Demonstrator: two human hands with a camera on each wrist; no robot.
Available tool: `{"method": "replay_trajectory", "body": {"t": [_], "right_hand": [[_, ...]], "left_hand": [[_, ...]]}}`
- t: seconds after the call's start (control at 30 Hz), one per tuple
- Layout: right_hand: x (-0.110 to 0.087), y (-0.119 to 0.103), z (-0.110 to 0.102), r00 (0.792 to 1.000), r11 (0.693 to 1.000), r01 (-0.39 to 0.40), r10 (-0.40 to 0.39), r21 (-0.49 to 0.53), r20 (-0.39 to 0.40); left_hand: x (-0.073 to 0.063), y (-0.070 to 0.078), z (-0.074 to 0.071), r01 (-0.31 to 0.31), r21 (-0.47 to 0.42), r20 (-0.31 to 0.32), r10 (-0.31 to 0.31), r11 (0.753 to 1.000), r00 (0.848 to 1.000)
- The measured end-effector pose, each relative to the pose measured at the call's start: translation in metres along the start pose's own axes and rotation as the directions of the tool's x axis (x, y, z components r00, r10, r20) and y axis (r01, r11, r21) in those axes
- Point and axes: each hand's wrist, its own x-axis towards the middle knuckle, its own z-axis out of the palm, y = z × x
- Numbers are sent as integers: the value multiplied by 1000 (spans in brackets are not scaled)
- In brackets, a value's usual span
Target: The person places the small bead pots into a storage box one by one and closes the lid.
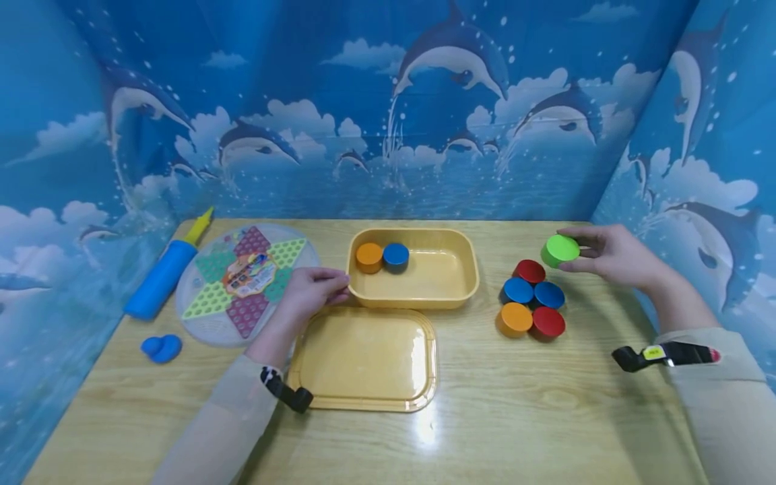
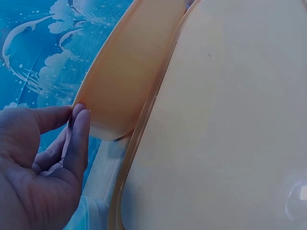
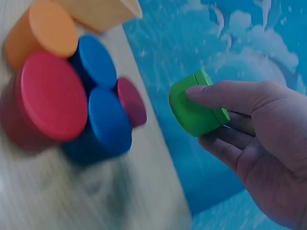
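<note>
My right hand (image 1: pixel 612 252) grips a light green round tub (image 1: pixel 560 250) between thumb and fingers, above and behind a cluster of similar tubs. That cluster holds a red tub (image 1: pixel 529 271) at the back, two blue tubs (image 1: pixel 518 291) in the middle, and an orange tub (image 1: pixel 514 319) beside another red tub (image 1: pixel 548 323) in front. With thumb and fingertips, my left hand (image 1: pixel 315 291) pinches the left rim of a yellow plastic box (image 1: pixel 442 269). Inside that box, at its left end, an orange tub (image 1: pixel 369 257) and a blue tub (image 1: pixel 396 257) stand side by side.
A yellow lid (image 1: pixel 364 357) lies in front of the box. Left of it are a round star-patterned game board (image 1: pixel 251 283), a blue pump with a yellow nozzle (image 1: pixel 166 273) and a small blue object (image 1: pixel 162 348). A dolphin-print curtain (image 1: pixel 376 121) closes off the table's back and sides.
</note>
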Motion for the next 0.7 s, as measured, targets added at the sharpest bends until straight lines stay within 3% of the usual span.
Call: {"method": "replay_trajectory", "body": {"t": [0.27, 0.7], "right_hand": [[10, -49, 15, 996, 995, 89, -88, 52, -22], [37, -88, 40, 983, 976, 170, -178, 139, 46]], "left_hand": [[1, -1, 0, 9, -18, -15, -9, 1000, 1000], [4, -1, 1, 21, 10, -24, -21, 1000, 999]]}}
